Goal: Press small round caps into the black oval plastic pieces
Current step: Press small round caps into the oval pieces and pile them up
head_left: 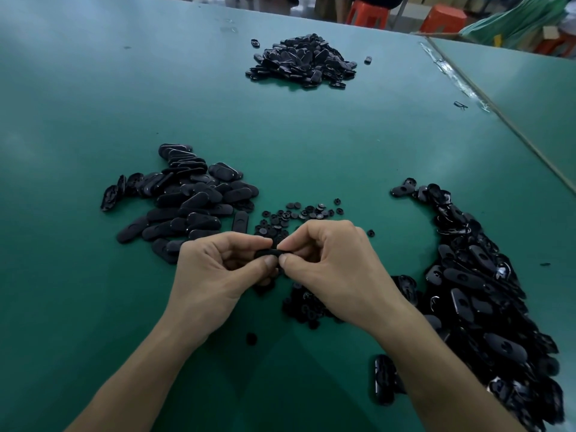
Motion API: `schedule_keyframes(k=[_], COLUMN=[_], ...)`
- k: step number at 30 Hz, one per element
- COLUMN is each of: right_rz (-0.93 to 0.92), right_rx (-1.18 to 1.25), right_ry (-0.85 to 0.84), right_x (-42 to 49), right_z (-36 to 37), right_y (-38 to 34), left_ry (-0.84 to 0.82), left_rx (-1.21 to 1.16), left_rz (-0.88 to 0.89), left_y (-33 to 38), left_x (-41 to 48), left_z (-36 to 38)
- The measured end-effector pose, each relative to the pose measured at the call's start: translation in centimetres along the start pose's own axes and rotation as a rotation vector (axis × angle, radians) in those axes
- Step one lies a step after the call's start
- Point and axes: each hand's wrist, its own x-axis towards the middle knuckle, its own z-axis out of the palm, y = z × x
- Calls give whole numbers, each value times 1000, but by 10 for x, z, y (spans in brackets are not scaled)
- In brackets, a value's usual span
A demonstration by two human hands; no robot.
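My left hand (pixel 215 275) and my right hand (pixel 336 269) meet at the middle of the green table, fingertips pinched together on one black oval piece (pixel 268 253). Most of that piece is hidden by my fingers, and I cannot tell whether a cap sits in it. Small round caps (pixel 299 212) lie scattered just beyond my hands, and more caps (pixel 307 307) lie under my right wrist. A pile of oval pieces (pixel 184 198) sits to the left. A larger, glossy heap of oval pieces (pixel 480 291) runs along the right.
A third pile of black pieces (pixel 304 60) lies far back on the green table (pixel 93 104). One stray cap (pixel 251 338) lies between my forearms. A seam (pixel 498 113) divides this table from another at the right. Orange stools (pixel 442 18) stand behind.
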Motion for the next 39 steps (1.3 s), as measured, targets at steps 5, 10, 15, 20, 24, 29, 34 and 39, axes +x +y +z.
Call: schedule_keyframes(k=[5, 10, 15, 20, 24, 29, 34, 39], right_rz=[-11, -32, -1, 42, 40, 72, 130, 154], right_rx=[-1, 27, 153, 245, 321, 339, 376, 424], right_ry=[-5, -4, -3, -2, -11, -3, 38, 39], right_x=[0, 2, 4, 4, 3, 4, 2, 2], right_z=[-1, 0, 2, 4, 4, 5, 8, 10], right_y=[0, 0, 3, 9, 9, 10, 10, 11], left_ry=[8, 4, 0, -11, 13, 80, 370, 509], left_rx=[7, -37, -65, -6, -13, 120, 357, 553], left_rz=[9, 37, 88, 140, 144, 244, 358, 369], left_y=[-1, -1, 1, -2, -1, 3, 4, 2], left_x=[0, -1, 0, 1, 0, 0, 5, 12], left_z=[1, -1, -2, -5, -4, -1, -11, -29])
